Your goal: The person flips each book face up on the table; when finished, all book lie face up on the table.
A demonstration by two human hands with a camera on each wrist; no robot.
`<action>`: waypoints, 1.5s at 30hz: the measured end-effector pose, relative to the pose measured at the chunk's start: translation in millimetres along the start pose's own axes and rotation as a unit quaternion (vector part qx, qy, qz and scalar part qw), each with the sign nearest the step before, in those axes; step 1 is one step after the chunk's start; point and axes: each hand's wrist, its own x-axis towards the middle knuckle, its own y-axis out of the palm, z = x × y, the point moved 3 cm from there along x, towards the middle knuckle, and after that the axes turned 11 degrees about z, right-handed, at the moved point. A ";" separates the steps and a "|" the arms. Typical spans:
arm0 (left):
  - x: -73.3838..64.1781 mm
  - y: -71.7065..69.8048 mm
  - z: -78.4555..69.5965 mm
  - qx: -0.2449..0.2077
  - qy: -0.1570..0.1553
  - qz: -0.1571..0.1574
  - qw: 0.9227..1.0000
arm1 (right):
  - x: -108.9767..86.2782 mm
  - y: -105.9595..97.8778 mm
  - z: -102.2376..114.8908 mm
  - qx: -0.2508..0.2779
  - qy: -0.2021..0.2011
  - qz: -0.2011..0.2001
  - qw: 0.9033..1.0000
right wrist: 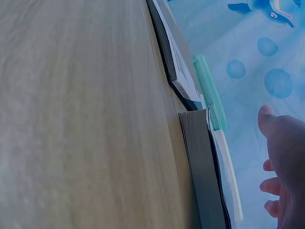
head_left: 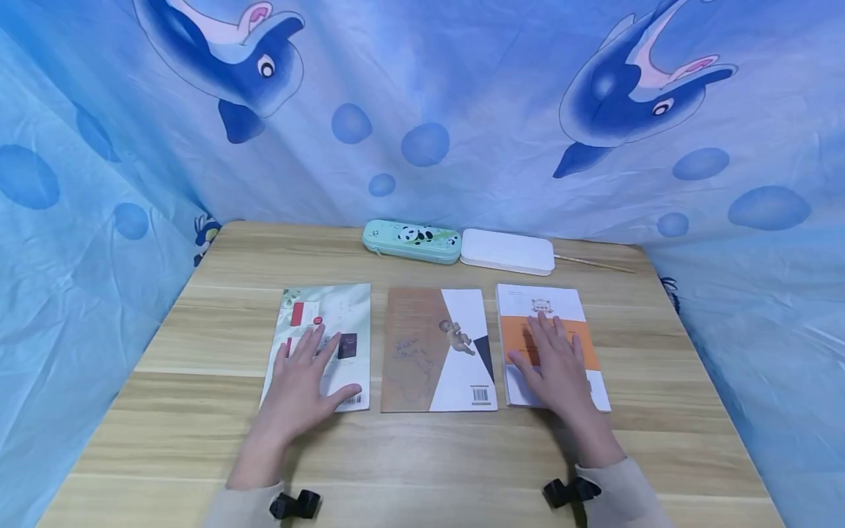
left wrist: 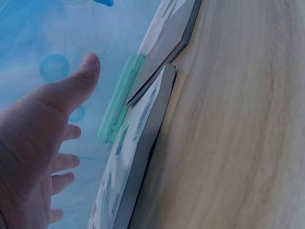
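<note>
Three books lie in a row on the wooden table. My left hand [head_left: 300, 385] is over the pale green book [head_left: 350, 304] at the left, fingers spread and thumb out to the right. My right hand [head_left: 560, 374] is over the white and orange book [head_left: 515, 301] at the right, its fingers also straight and spread. In both wrist views a gap shows between hand and book, and nothing is held. Between the hands lies the brown and white book [head_left: 412, 323], with a baby figure and a barcode on its cover. The right book's page block [right wrist: 202, 167] looks thick.
Behind the books stand a mint green pencil case [head_left: 411, 242] with a panda and a white flat case [head_left: 507, 251]. A thin stick [head_left: 597, 264] lies to the right of the white case. Blue dolphin-print cloth [head_left: 488, 95] hangs around the table [head_left: 436, 469].
</note>
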 end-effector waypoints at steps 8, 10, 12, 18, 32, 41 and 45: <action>-2.7 -4.2 4.1 -0.019 -0.007 -0.001 1.000 | 3.4 -3.7 5.6 0.006 -0.020 -0.018 1.000; -3.6 -5.2 5.2 -0.027 -0.009 -0.002 1.000 | 5.1 -5.0 7.1 0.019 -0.037 -0.032 0.999; -5.6 -6.3 6.9 -0.034 -0.013 -0.001 0.999 | 6.3 -6.2 8.5 0.035 -0.054 -0.043 0.997; -14.8 -9.7 14.7 -0.046 -0.026 0.004 0.999 | 8.3 -9.6 13.2 0.076 -0.069 -0.049 0.993; -43.0 -15.1 41.9 -0.095 -0.065 0.022 0.993 | 24.9 -8.4 19.5 0.091 -0.087 -0.053 0.991; -52.9 -8.9 52.2 -0.126 -0.104 0.059 0.985 | 34.9 -5.9 27.7 0.108 -0.098 -0.040 0.988; -53.8 -5.4 55.2 -0.131 -0.092 0.052 0.986 | 39.1 -2.1 29.6 0.100 -0.105 -0.037 0.989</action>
